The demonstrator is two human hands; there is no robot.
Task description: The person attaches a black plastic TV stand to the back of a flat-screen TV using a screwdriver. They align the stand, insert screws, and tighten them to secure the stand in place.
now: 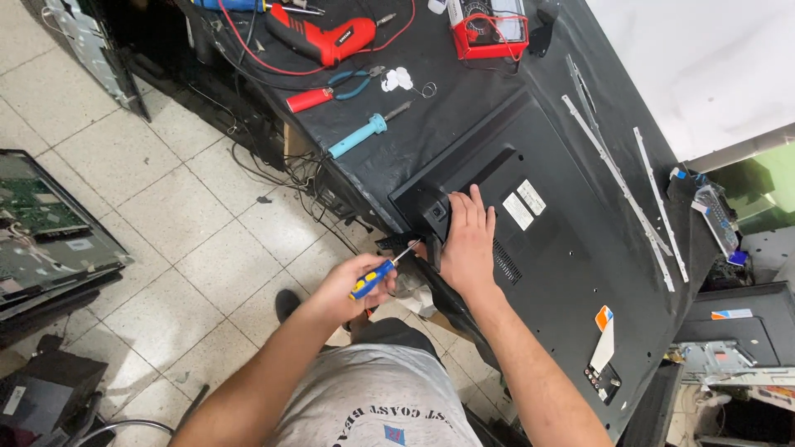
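Left hand (352,285) nearest, fist closed on blue-and-yellow screwdriver (381,271), tip at near edge of black television back (563,248) lying face-down on tabletop (414,132); right hand (468,240) spread flat on television's near edge, holding nothing.

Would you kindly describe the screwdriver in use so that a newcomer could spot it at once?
Start at the big black TV back lying on the dark bench. At its near-left corner, the right hand presses the casing, and the left hand beside it grips the screwdriver. Its blue-and-yellow handle sets it apart from the light-blue soldering iron and red drill farther up.
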